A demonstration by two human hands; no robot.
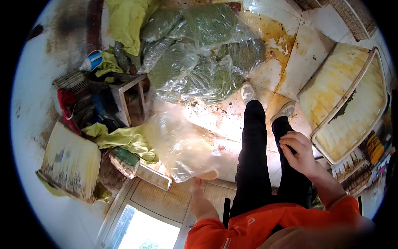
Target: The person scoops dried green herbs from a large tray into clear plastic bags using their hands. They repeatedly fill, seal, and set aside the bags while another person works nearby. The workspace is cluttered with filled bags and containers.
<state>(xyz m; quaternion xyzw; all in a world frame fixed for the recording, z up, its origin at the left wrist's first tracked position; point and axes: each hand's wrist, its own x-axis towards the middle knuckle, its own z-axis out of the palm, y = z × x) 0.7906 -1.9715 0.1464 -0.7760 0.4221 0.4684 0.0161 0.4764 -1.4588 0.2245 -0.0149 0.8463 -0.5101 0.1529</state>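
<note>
A thin clear plastic bag (189, 149) hangs from my left hand (197, 184), over the floor to the left of my legs. The bag is blurred, and its bunched edge covers my fingertips. My right hand (298, 152) is in front of my right leg, its fingers curled and its thumb close to the fingertips. No object shows in it. Ahead of my feet a large heap of green material (199, 53) lies on the floor in clear plastic sheeting.
To the right a stained white basin (342, 102) leans on its side. On the left, a wooden frame box (130, 99), yellow-green woven sacks (124, 138) and a blue-and-white container (92, 61) crowd the wall. Brown liquid (276, 34) stains the floor tiles. Behind my left arm is a door (158, 196).
</note>
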